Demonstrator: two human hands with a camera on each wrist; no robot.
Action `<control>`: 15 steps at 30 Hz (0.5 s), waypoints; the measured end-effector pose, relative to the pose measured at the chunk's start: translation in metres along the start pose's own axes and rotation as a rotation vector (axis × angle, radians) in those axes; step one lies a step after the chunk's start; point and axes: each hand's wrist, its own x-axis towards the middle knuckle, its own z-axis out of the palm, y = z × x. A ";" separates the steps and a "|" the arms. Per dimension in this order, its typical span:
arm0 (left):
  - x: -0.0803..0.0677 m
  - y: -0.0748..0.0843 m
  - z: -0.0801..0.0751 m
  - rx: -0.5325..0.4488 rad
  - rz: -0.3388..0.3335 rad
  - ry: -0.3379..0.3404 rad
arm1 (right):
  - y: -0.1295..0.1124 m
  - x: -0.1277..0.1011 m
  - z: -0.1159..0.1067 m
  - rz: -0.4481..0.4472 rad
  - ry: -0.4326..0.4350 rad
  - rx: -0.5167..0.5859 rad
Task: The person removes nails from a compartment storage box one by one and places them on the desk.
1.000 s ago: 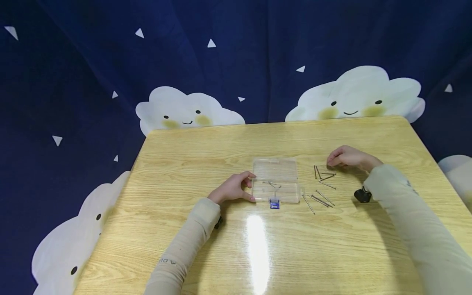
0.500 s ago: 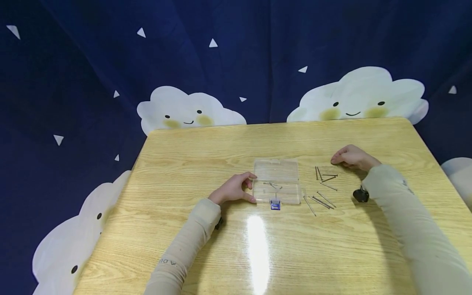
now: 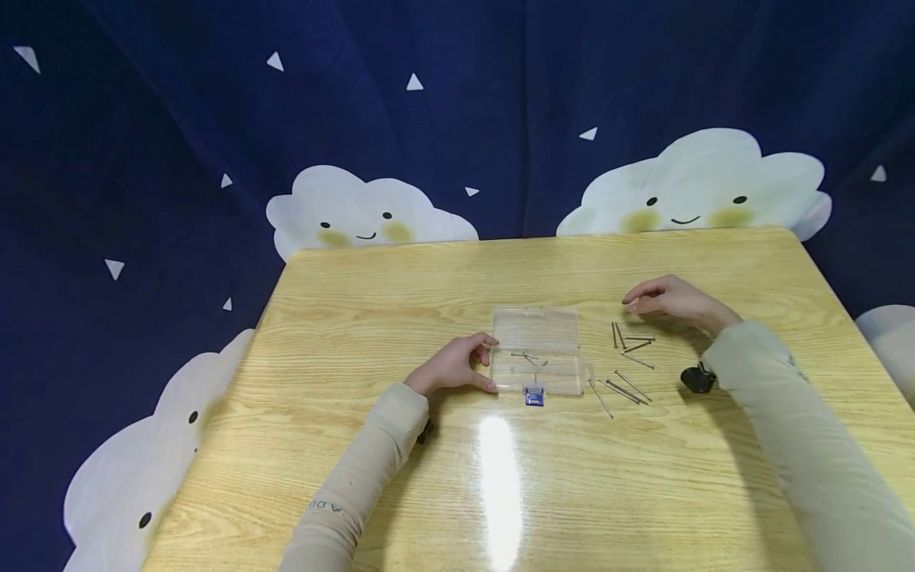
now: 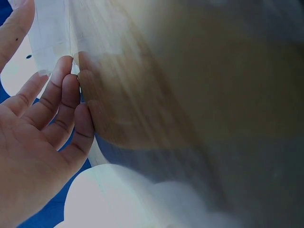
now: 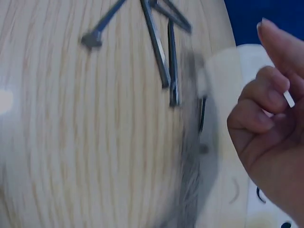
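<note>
A clear plastic box (image 3: 565,373) lies on the table, its lid (image 3: 536,329) folded back and a blue latch (image 3: 534,397) at the front. Several nails (image 3: 527,357) lie inside it. My left hand (image 3: 452,365) holds the box's left side, thumb at the front corner, forefinger near the hinge; its fingertips (image 4: 71,83) touch the edge in the left wrist view. Right of the box lie two loose groups of nails (image 3: 625,391). Just beyond the farther group, my right hand (image 3: 679,300) hovers, thumb and forefinger parted, with nothing visible between them.
The wooden table (image 3: 357,310) reaches back to a dark blue curtain (image 3: 457,103) with white clouds and triangles. A black wrist camera (image 3: 697,380) hangs beneath the right sleeve. A blurred grey streak crosses the right wrist view; I cannot tell what it is.
My right hand first shifts slightly right, then rises and comes back left; its fingertips, together before, are parted now. The left hand and the box keep their places.
</note>
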 end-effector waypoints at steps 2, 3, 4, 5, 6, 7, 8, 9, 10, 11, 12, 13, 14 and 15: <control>0.000 0.000 0.000 -0.001 0.001 -0.001 | -0.003 0.004 0.005 -0.036 -0.036 0.027; 0.000 0.000 0.000 -0.002 -0.001 0.000 | -0.005 0.007 0.008 -0.055 -0.056 0.036; -0.001 0.000 0.000 -0.005 -0.006 0.000 | -0.006 0.010 0.011 -0.085 -0.082 0.049; -0.001 0.001 0.000 -0.008 -0.010 0.001 | -0.008 0.013 0.015 -0.118 -0.108 0.058; -0.001 0.001 0.000 -0.012 -0.014 0.002 | -0.011 0.015 0.019 -0.147 -0.128 0.061; -0.001 0.001 0.000 -0.015 -0.018 0.002 | -0.012 0.018 0.023 -0.193 -0.151 0.061; -0.002 0.001 0.000 -0.020 -0.022 0.001 | -0.015 0.020 0.028 -0.234 -0.172 0.049; -0.002 0.001 0.001 -0.023 -0.026 0.001 | -0.018 0.022 0.032 -0.274 -0.193 0.039; -0.002 0.001 0.001 -0.027 -0.030 0.000 | -0.021 0.025 0.037 -0.312 -0.208 0.024; -0.002 0.001 0.000 -0.026 -0.028 -0.001 | -0.025 0.027 0.042 -0.338 -0.219 0.005; -0.002 0.001 0.000 -0.024 -0.026 -0.002 | -0.029 0.029 0.046 -0.359 -0.231 -0.011; -0.002 0.001 0.000 -0.023 -0.025 -0.003 | -0.032 0.031 0.051 -0.385 -0.251 -0.024; -0.002 0.001 0.000 -0.023 -0.023 -0.004 | -0.036 0.033 0.055 -0.393 -0.273 -0.028; -0.002 0.001 0.000 -0.020 -0.021 -0.003 | -0.039 0.035 0.060 -0.399 -0.293 -0.035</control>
